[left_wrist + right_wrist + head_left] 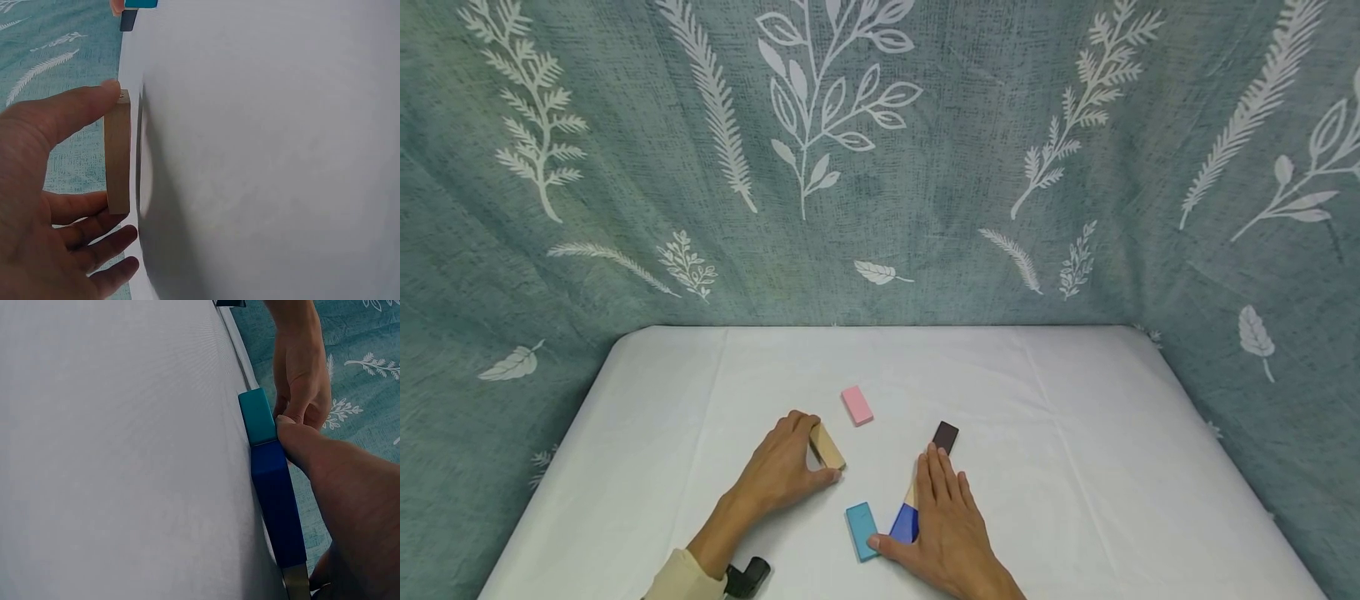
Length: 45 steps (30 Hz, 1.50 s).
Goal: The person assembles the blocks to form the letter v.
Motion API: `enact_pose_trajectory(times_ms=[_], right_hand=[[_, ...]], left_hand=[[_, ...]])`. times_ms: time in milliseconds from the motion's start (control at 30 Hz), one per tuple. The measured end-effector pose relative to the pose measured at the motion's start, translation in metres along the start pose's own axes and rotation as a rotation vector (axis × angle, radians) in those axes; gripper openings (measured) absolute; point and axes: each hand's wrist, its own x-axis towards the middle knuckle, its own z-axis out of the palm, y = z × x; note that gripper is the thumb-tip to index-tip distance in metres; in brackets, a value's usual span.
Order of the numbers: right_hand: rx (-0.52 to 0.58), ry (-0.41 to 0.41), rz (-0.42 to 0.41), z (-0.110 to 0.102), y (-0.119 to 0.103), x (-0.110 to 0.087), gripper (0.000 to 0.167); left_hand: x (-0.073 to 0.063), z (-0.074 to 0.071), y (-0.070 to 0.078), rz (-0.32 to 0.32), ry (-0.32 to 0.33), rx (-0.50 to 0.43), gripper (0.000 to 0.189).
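My left hand [784, 467] pinches a plain wooden block [828, 447] by its two ends, thumb at the near end and fingers at the far one. In the left wrist view, the block [117, 156] spans the thumb and the upper fingers. My right hand [949, 529] lies with straight fingers over a slanting row of blocks. A dark brown block [945, 436] shows beyond its fingertips, with a second plain wooden block [912, 495] and a blue block [904, 524] partly covered beside it. The right thumb touches the teal block [861, 530], which meets the blue block's end.
A pink block [857, 406] lies farther back, between the hands. All the blocks are on a white-covered table [1075, 400]. A teal curtain [947, 167] with white leaf prints hangs behind and beside it. A black device [748, 577] sits by the left wrist.
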Motion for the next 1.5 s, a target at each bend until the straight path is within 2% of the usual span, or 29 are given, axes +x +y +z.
enact_pose_trajectory(times_ms=[1000,1500], right_hand=[[0.019,-0.009,0.007,0.0,0.0,0.0,0.133],[0.003,-0.001,0.006,0.001,0.001,0.0,0.133]], left_hand=[[-0.009,-0.001,0.014,0.04,-0.03,-0.038,0.081],[-0.018,0.002,0.02,0.024,-0.063,-0.071,0.079]])
